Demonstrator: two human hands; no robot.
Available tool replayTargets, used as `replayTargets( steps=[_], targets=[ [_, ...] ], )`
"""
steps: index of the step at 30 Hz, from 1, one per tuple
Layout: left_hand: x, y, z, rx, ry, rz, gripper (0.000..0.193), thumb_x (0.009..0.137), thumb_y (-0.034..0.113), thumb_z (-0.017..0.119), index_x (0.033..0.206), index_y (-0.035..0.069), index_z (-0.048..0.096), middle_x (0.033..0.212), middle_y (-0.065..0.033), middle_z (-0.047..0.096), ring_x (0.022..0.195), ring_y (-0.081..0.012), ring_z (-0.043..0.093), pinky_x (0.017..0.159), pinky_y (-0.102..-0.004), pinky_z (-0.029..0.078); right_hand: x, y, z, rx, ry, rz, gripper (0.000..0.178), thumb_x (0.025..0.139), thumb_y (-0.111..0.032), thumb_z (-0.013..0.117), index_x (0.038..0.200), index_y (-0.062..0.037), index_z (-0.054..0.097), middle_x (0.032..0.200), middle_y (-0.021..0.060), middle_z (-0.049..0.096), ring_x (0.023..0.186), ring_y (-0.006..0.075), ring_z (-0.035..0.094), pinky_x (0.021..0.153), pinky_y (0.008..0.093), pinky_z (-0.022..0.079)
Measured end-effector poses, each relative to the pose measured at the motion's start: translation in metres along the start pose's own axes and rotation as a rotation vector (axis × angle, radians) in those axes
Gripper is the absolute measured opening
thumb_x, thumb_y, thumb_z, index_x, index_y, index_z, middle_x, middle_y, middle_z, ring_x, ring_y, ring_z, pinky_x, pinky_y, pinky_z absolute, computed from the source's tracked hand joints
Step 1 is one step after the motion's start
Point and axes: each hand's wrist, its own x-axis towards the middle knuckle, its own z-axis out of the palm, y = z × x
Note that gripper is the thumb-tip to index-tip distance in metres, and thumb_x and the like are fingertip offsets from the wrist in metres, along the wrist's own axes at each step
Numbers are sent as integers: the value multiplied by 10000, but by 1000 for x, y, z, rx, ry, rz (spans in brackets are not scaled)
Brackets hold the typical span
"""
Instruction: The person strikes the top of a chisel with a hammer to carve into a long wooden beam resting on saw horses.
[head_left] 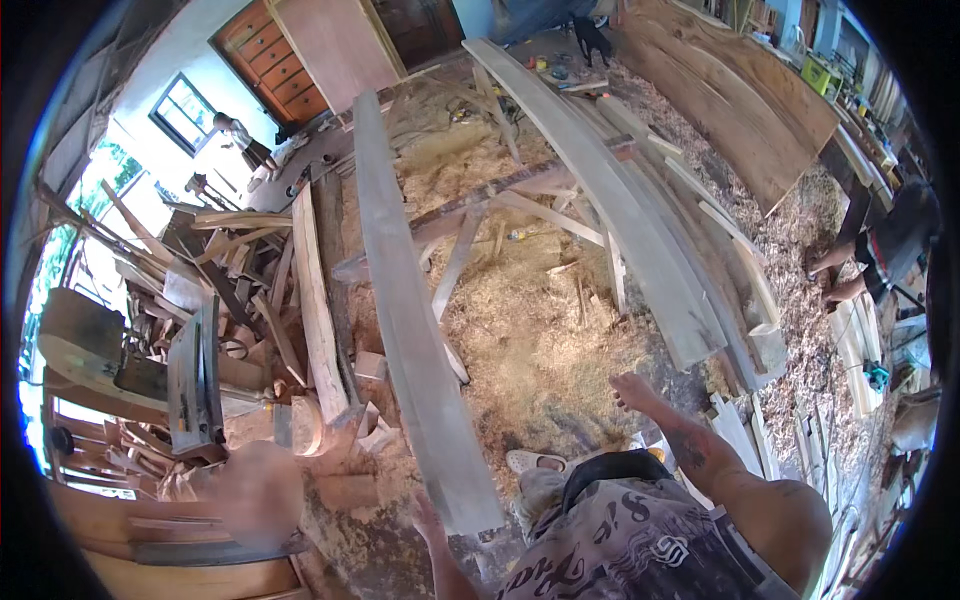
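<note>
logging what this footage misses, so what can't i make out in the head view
All in the head view:
- left hand: whether it touches the near end of the grey plank; overlap hides any gap
- right hand: exact finger grip, too small
- co-worker at right: partly lost in the dark fisheye rim
- round patch at lower left: blurred out
- person by the window: hands too small

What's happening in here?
Someone is standing at the near ends of two long planks, which lie across a wooden trestle. Their left hand is beside the left plank; whether it touches is hard to tell. Their right hand is held out short of the right plank, with nothing visible in it. Shavings cover much of the floor.
</note>
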Motion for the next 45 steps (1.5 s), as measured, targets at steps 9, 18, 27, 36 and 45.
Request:
replayTargets(
  steps=[9, 18, 27, 36, 45],
  targets=[
    [-114, 3, 106, 1112, 446, 67, 994, 930, 689, 399, 1550, 9, 24, 1599, -233, 82, 1479, -410, 69, 1177, -570, 86, -150, -42, -133, -187, 164, -547, 327, 964, -339, 587, 927, -17, 629, 769, 161, 652, 707, 302, 661, 650, 411, 498],
    [-135, 13, 123, 1093, 490, 81, 947, 933, 668, 417, 1566, 67, 51, 1601, -205, 120, 1478, -374, 115, 1178, -550, 112, -99, -74, -252, -86, 637, -532, 416, 964, -438, 566, 1095, -53, 655, 1034, 204, 680, 972, 368, 662, 823, 442, 510],
    [-139, 45, 158, 1059, 528, -268, 892, 958, 654, 371, 1576, 111, 26, 1620, -205, 72, 1487, -386, 71, 1148, -617, 79, 27, 10, -234, -22, 145, -96, 897, 849, -779, 474, 1211, 26, 637, 1197, 251, 631, 1117, 358, 613, 961, 472, 464],
    [-41, 49, 526, 354, -266, 587, 422, 974, 407, 549, 1177, 42, 607, 1064, -197, 635, 973, -284, 626, 876, -414, 489, 41, -32, -280, -231, -1, -116, 907, 861, -806, 374, 1173, -2, 654, 1197, 285, 610, 1093, 384, 616, 951, 461, 471],
    [-89, 93, 668, 657, -359, 136, 595, 1006, 511, 373, 1536, 260, 271, 1161, -285, 603, 779, -387, 662, 725, -478, 507, 33, -1, -276, -182, 10, -258, 852, 913, -727, 314, 1090, 32, 659, 1089, 319, 616, 1052, 444, 608, 929, 498, 463]
  ],
)
